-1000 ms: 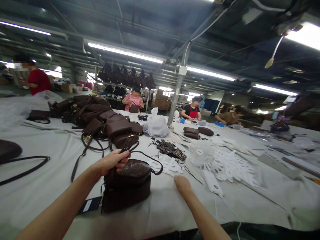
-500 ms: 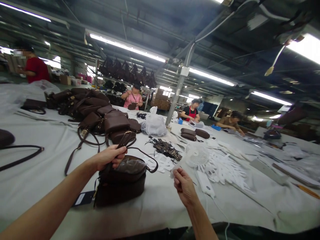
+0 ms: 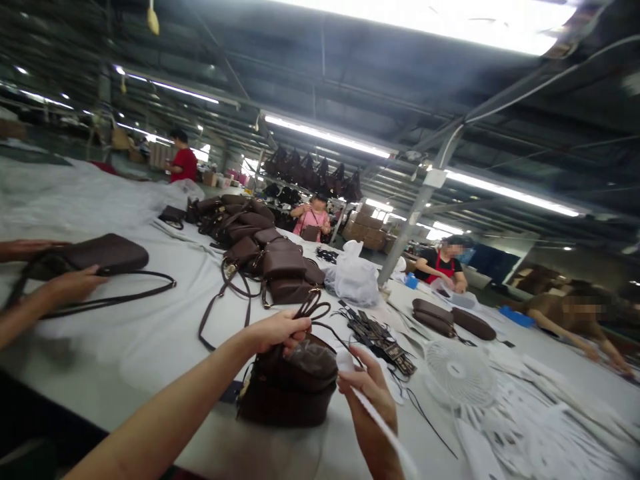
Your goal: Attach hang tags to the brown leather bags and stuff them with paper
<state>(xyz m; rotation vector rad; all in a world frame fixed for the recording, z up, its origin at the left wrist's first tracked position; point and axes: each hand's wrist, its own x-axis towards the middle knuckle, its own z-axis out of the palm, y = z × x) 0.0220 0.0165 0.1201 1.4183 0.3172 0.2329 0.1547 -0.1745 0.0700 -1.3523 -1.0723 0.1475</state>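
Note:
A dark brown handbag [image 3: 290,393] stands upright on the table before me, its top open with clear plastic showing inside. Above it, my left hand [image 3: 283,331] is closed around the bag's gathered strap [image 3: 313,308], which loops up out of the fist. Just right of the bag, my right hand [image 3: 371,393] pinches a white strip [image 3: 373,410] that trails down toward the lower edge of the view; part of the strap passes by its fingertips. Whether those fingers touch the strap I cannot tell. A dark tag [image 3: 231,392] lies left of the bag.
Brown bags [image 3: 283,260] are piled beyond my left arm. Black tags [image 3: 383,340], a white fan [image 3: 457,373] and white strips [image 3: 545,427] lie to the right. At left, a co-worker's hands [image 3: 75,287] handle another brown bag [image 3: 107,253]. A post [image 3: 407,233] rises behind.
The view has turned left, bringing a co-worker's hands in. My right hand has moved closer to the bag and strap, and the white strip now shows long in its fingers. My left hand keeps the strap.

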